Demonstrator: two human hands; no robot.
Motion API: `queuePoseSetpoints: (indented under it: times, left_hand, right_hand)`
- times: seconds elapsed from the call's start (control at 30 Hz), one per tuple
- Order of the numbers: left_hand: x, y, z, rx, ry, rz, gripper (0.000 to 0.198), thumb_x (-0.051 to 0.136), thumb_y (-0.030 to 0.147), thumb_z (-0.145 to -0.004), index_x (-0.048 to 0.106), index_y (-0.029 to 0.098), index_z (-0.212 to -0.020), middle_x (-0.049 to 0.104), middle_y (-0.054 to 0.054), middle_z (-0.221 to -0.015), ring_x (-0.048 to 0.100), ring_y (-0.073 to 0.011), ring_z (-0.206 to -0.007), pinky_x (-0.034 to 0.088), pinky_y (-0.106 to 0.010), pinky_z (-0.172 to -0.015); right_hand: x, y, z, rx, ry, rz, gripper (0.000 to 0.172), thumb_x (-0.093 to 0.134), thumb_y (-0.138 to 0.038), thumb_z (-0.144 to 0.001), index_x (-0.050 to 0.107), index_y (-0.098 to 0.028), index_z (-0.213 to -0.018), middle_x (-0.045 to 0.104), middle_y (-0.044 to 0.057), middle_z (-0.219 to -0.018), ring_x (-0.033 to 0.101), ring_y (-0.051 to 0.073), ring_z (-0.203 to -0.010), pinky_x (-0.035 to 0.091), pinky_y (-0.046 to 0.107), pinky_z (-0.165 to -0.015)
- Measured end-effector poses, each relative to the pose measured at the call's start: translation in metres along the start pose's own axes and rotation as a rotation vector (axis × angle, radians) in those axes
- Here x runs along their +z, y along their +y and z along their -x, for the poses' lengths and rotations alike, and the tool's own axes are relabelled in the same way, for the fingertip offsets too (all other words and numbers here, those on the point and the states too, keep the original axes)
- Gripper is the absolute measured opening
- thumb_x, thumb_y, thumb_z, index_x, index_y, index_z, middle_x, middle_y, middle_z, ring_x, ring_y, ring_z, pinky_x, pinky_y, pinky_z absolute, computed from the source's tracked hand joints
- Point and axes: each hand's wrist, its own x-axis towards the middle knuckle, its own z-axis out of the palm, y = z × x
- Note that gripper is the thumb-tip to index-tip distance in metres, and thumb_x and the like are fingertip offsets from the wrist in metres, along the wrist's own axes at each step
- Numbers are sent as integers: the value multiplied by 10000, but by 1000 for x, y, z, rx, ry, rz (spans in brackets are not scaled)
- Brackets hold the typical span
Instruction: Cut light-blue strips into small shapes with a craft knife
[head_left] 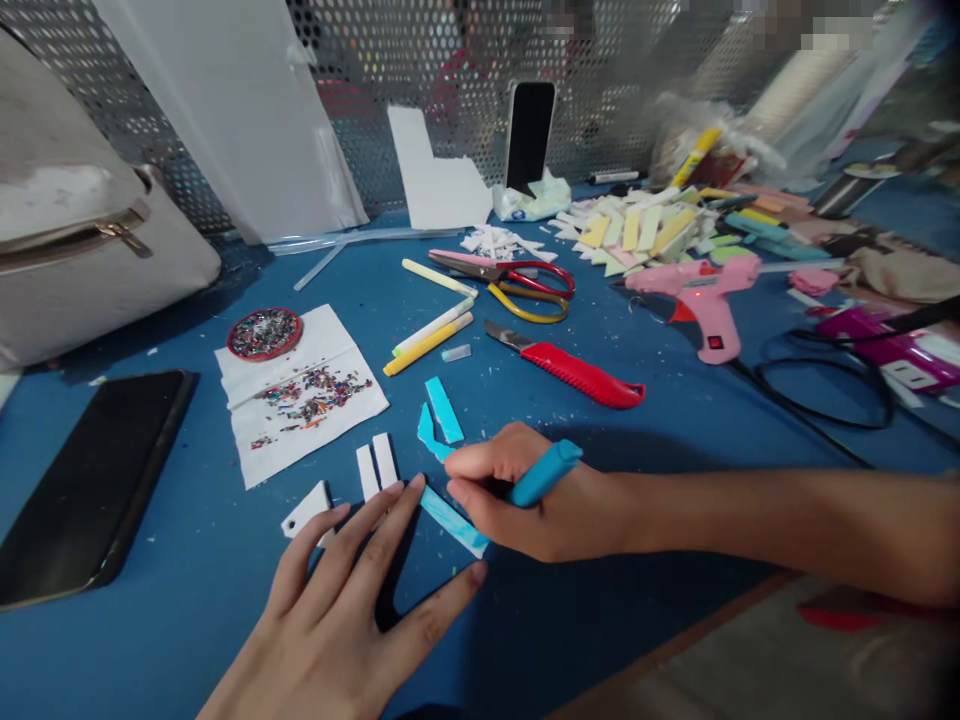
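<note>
Wrapped in the fingers of my right hand (532, 500) is a blue marker (547, 472), its back end pointing up and right. Its tip is hidden behind my fingers, close to a strip coloured blue (454, 520) with some white showing at its edge. My left hand (360, 590) lies with fingers spread, index fingertip at the strip's upper end and thumb near its lower end. Two white strips (376, 466) and a white piece with a small hole (306, 512) lie by my left fingertips. Beyond my right hand are two more blue pieces (444, 408).
A red utility knife (581, 374), scissors (517, 280) and markers (427, 342) lie ahead. A pink glue gun (705, 295) with a black cable is at right, near foam scraps (637, 230). Left are a phone (94, 480) and a paper sheet (300, 455) with a bead dish (265, 333).
</note>
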Motion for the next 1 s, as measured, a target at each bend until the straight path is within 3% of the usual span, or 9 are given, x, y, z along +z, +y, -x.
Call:
queuePoseSetpoints:
  times: [0.37, 0.5, 0.87, 1.0]
  left_hand:
    - [2, 1, 1, 5, 4, -13, 799, 379, 792, -828, 228, 382, -1497, 215, -217, -1531, 154, -390, -1424, 148, -546, -1033]
    - [0, 0, 0, 8, -10, -12, 807, 364, 799, -828, 225, 374, -1500, 213, -222, -1531, 156, -394, -1426, 159, -545, -1030]
    - [0, 1, 1, 6, 6, -13, 809, 387, 787, -829, 229, 366, -1501, 225, -222, -1531, 170, -396, -1427, 155, -553, -1040]
    - [0, 1, 2, 2, 5, -6, 787, 380, 777, -840, 226, 375, -1500, 219, -207, -1538, 165, -391, -1429, 156, -548, -1041]
  right_hand:
    - [-2, 1, -2, 45, -67, -65, 334, 452, -154, -923, 304, -171, -624, 289, -70, -563, 279, 61, -536, 232, 214, -486]
    - [-1, 2, -2, 46, -12, -58, 331, 453, -183, -940, 305, -175, -645, 291, -69, -577, 277, 68, -548, 233, 220, -494]
    - [-1, 2, -3, 35, -69, -67, 354, 440, -199, -956, 301, -172, -632, 280, -67, -574, 275, 70, -550, 239, 223, -504]
    - [-1, 2, -3, 36, -19, -48, 340, 485, -202, -938, 316, -172, -645, 280, -71, -575, 271, 68, -551, 220, 224, -494]
